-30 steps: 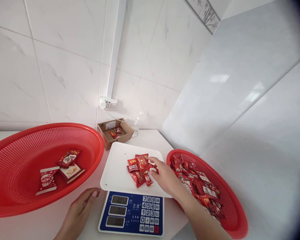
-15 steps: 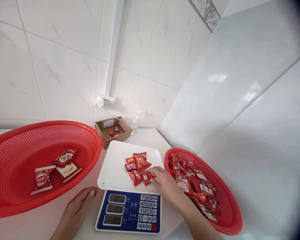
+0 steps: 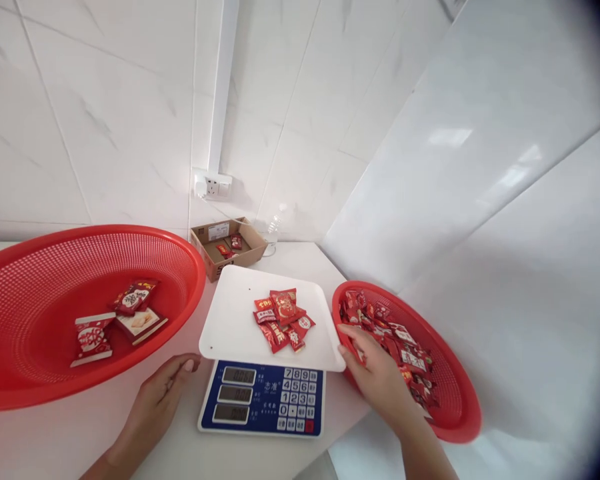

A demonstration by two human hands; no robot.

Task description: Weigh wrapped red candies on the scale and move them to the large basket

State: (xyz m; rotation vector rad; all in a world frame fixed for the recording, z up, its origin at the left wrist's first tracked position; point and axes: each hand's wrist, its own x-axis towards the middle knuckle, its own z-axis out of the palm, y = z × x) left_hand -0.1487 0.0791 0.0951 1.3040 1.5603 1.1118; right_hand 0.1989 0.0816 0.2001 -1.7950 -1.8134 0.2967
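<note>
Small red packets are piled on the white tray of the scale, judged light, slick, crushable, best pinched by crimped ends; left hand is loosely curled, contents untellable, right hand held fingers-parted, no load visible, beside the tray's right edge.

Two baskets; one scale

Glossy packets, smooth plastic tray
</note>
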